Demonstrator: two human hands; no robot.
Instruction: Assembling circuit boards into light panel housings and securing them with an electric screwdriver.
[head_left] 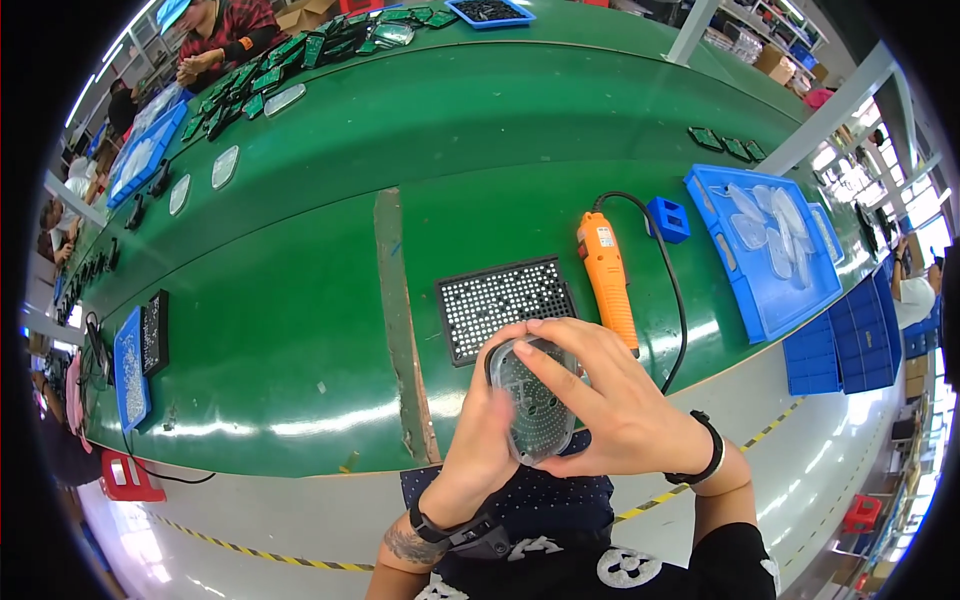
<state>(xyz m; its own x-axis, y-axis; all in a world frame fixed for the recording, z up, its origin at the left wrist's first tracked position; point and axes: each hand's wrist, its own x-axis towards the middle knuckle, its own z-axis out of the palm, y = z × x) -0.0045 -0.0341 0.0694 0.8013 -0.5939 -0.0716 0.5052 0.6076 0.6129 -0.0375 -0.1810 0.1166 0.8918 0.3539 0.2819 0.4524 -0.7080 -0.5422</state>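
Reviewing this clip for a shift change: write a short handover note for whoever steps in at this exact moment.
Left hand and right hand both hold one clear oval cover over the lap, at the near edge of the green belt. Orange electric screwdriver lies unused beside the black screw tray. More clear covers sit in the blue tray to the right. Done: one cover picked up. Left: screwdriver not yet taken up.
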